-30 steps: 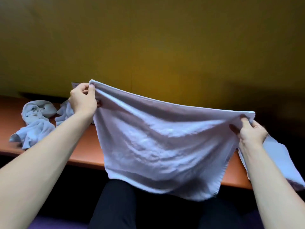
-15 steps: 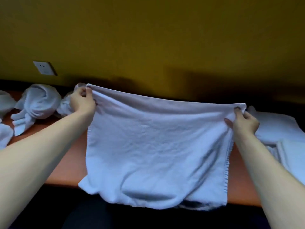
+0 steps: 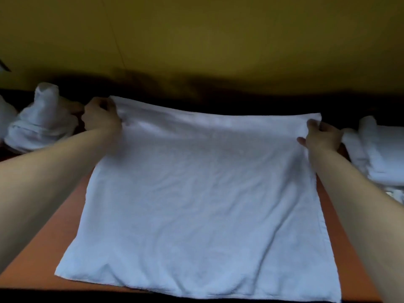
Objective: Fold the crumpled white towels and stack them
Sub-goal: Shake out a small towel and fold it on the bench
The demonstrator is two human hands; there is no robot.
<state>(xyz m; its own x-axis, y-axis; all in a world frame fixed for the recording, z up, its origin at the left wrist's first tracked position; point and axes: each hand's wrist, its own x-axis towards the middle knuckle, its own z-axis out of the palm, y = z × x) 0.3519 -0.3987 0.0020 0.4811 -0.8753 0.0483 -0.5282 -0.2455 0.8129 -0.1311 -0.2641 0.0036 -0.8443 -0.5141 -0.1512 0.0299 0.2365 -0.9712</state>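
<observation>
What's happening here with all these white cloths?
A person is folding towels at an orange table. One white towel is spread flat on it; the left hand pinches its far left corner and the right hand its far right corner. No fold is made in it yet. A crumpled towel pile waits on the left, and folded towels sit on the right.
</observation>
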